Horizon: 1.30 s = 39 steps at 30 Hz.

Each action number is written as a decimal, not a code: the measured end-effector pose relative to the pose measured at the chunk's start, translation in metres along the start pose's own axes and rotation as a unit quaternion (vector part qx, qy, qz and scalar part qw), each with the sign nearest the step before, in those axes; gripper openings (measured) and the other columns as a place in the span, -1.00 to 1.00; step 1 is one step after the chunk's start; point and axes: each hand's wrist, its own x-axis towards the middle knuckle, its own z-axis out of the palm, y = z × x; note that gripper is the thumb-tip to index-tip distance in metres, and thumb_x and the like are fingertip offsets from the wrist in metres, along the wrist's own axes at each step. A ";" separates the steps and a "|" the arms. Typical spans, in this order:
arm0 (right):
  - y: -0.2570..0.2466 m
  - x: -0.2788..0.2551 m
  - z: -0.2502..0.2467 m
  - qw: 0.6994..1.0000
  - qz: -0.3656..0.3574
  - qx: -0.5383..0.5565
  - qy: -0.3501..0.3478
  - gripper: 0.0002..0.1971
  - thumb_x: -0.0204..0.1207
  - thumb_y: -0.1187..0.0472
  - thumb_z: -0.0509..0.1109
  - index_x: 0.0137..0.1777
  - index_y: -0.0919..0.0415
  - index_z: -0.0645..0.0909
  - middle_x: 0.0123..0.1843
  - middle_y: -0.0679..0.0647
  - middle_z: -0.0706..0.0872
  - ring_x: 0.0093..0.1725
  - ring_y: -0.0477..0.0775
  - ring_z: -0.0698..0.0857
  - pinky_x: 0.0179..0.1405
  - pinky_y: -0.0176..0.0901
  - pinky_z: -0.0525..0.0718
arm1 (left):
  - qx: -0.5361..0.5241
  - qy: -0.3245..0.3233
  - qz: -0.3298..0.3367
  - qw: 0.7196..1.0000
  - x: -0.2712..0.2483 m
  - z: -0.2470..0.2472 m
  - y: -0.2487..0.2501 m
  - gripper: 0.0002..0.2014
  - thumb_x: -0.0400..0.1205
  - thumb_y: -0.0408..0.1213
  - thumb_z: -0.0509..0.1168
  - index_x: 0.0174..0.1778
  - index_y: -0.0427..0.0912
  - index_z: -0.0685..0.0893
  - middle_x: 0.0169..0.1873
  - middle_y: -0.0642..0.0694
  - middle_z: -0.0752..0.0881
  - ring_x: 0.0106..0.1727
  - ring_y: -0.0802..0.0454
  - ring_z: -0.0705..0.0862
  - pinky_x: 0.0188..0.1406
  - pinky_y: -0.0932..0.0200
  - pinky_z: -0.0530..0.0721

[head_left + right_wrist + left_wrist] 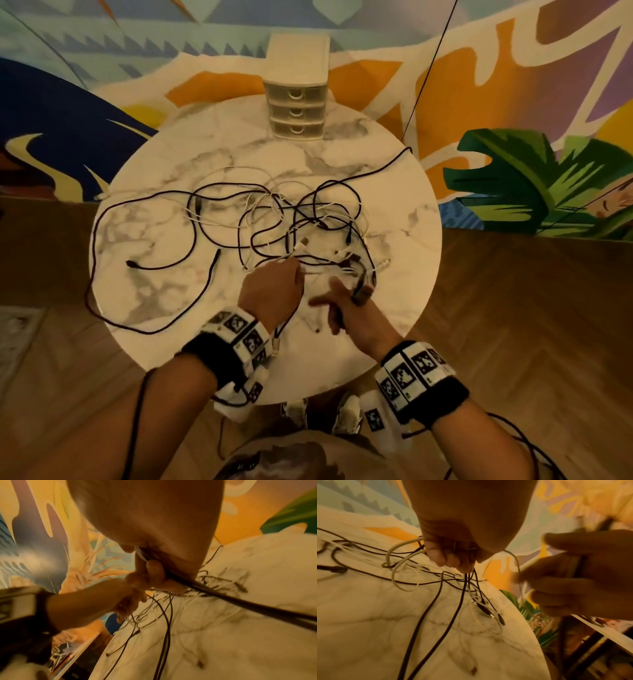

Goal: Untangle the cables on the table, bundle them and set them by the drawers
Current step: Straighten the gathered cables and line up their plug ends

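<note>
A tangle of black and white cables [274,219] sprawls over the middle of the round marble table [164,281]. A small cream unit of three drawers [297,102] stands at the far edge. My left hand [297,270] reaches into the near side of the tangle. In the left wrist view its fingers [447,559] are curled round several black and white strands that hang to the tabletop. Just to its right, my right hand [356,294] grips a bunch of black cables [223,599], with the fingers [154,572] wrapped round them. The two hands are close together.
One black cable loops off the table's left edge [89,301], and another runs off the far right edge [407,150]. Loose connectors [317,330] lie near the front edge by my wrists. A wooden floor and a painted mural wall surround the table.
</note>
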 end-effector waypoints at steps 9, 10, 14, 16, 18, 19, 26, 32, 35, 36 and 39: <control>-0.025 0.034 0.021 0.999 -0.001 -0.005 0.049 -0.48 0.71 0.00 0.06 -0.36 0.22 0.66 -0.57 0.02 0.66 -0.55 -0.20 0.57 -0.39 -0.46 0.47 | -0.091 -0.070 -0.004 0.993 -0.002 0.008 -0.031 -0.77 0.68 -0.19 0.10 0.15 -0.09 0.60 -0.03 -0.18 0.72 -0.01 -0.22 0.68 -0.09 -0.06 0.65; -0.025 0.032 0.022 0.999 -0.007 0.005 0.048 -0.48 0.72 0.03 0.07 -0.33 0.29 0.65 -0.50 0.03 0.71 -0.48 -0.09 0.61 -0.46 -0.56 0.46 | -0.093 -0.077 -0.023 0.992 0.007 0.009 -0.042 -0.79 0.67 -0.20 0.12 0.12 -0.11 0.62 -0.01 -0.20 0.72 0.01 -0.23 0.68 -0.07 -0.05 0.64; -0.030 0.020 0.010 0.996 -0.026 0.064 0.052 -0.48 0.73 0.12 0.07 -0.11 0.59 0.66 -0.63 -0.04 0.66 -0.62 -0.07 0.50 -0.46 -0.43 0.49 | -0.165 -0.086 -0.113 0.976 0.037 0.011 -0.091 -0.78 0.62 -0.35 0.16 0.04 -0.16 0.70 0.05 -0.24 0.75 0.05 -0.24 0.69 0.01 0.02 0.64; -0.031 0.014 -0.003 0.994 -0.049 0.070 0.069 -0.45 0.73 0.10 0.07 -0.20 0.54 0.69 -0.65 -0.01 0.63 -0.61 -0.12 0.52 -0.32 -0.41 0.47 | -0.209 -0.077 -0.137 0.965 0.042 0.013 -0.109 -0.77 0.60 -0.42 0.17 0.02 -0.21 0.72 -0.05 -0.22 0.78 -0.07 -0.19 0.73 -0.11 0.12 0.65; -0.031 0.005 -0.013 0.989 -0.065 0.089 0.099 -0.46 0.72 0.11 0.07 -0.21 0.53 0.69 -0.67 -0.02 0.61 -0.59 -0.11 0.52 -0.29 -0.45 0.48 | -0.236 -0.083 -0.135 0.959 0.044 0.015 -0.112 -0.80 0.63 -0.39 0.18 0.02 -0.25 0.71 -0.18 -0.17 0.77 -0.26 -0.09 0.70 -0.32 0.26 0.60; -0.031 0.001 -0.015 0.985 -0.070 0.109 0.112 -0.48 0.72 0.12 0.08 -0.17 0.57 0.67 -0.66 -0.02 0.62 -0.60 -0.08 0.50 -0.30 -0.47 0.50 | -0.246 -0.085 -0.133 0.956 0.046 0.015 -0.109 -0.81 0.65 -0.36 0.17 0.01 -0.24 0.71 -0.23 -0.14 0.75 -0.33 -0.02 0.67 -0.39 0.34 0.56; -0.044 -0.034 -0.043 0.950 -0.152 0.172 0.211 -0.49 0.72 0.22 0.02 -0.42 0.43 0.54 -0.60 0.06 0.61 -0.62 -0.07 0.46 -0.50 -0.39 0.45 | -0.232 -0.021 -0.149 0.961 0.043 0.001 -0.139 -0.79 0.69 -0.16 0.16 -0.06 -0.12 0.69 -0.35 -0.14 0.70 -0.32 -0.06 0.66 -0.27 0.17 0.48; -0.022 -0.021 -0.032 0.965 -0.106 0.156 0.180 -0.32 0.62 -0.17 -0.08 -0.47 0.19 0.66 -0.64 0.09 0.48 -0.59 -0.03 0.40 -0.44 -0.27 0.42 | -0.187 -0.030 -0.151 0.970 0.027 -0.007 -0.122 -0.61 0.72 -0.03 0.06 -0.14 -0.18 0.70 -0.18 -0.26 0.74 -0.07 -0.25 0.69 -0.06 -0.03 0.61; -0.011 -0.020 -0.005 0.985 -0.059 0.135 0.090 -0.30 0.57 -0.21 -0.04 -0.38 0.32 0.71 -0.62 0.09 0.55 -0.59 -0.03 0.45 -0.38 -0.21 0.44 | -0.113 0.047 -0.125 0.985 0.017 -0.021 -0.104 -0.62 0.71 -0.01 0.05 -0.11 -0.17 0.69 -0.16 -0.27 0.74 -0.09 -0.30 0.68 -0.17 -0.04 0.59; -0.012 -0.018 0.001 0.987 -0.057 0.131 0.071 -0.29 0.57 -0.19 -0.02 -0.28 0.43 0.70 -0.60 0.05 0.60 -0.60 -0.05 0.46 -0.43 -0.27 0.43 | -0.077 0.067 -0.112 0.988 0.013 -0.025 -0.097 -0.63 0.70 0.00 0.05 -0.08 -0.14 0.68 -0.17 -0.27 0.75 -0.10 -0.31 0.68 -0.21 -0.03 0.59; -0.017 -0.001 0.020 0.990 -0.037 0.131 0.038 -0.37 0.65 -0.09 0.03 0.01 0.53 0.66 -0.57 0.02 0.64 -0.65 -0.17 0.45 -0.49 -0.35 0.39 | 0.028 0.049 -0.055 0.997 -0.003 -0.030 -0.074 -0.61 0.71 0.02 -0.01 0.00 -0.12 0.65 -0.15 -0.21 0.75 -0.09 -0.27 0.70 -0.30 0.05 0.48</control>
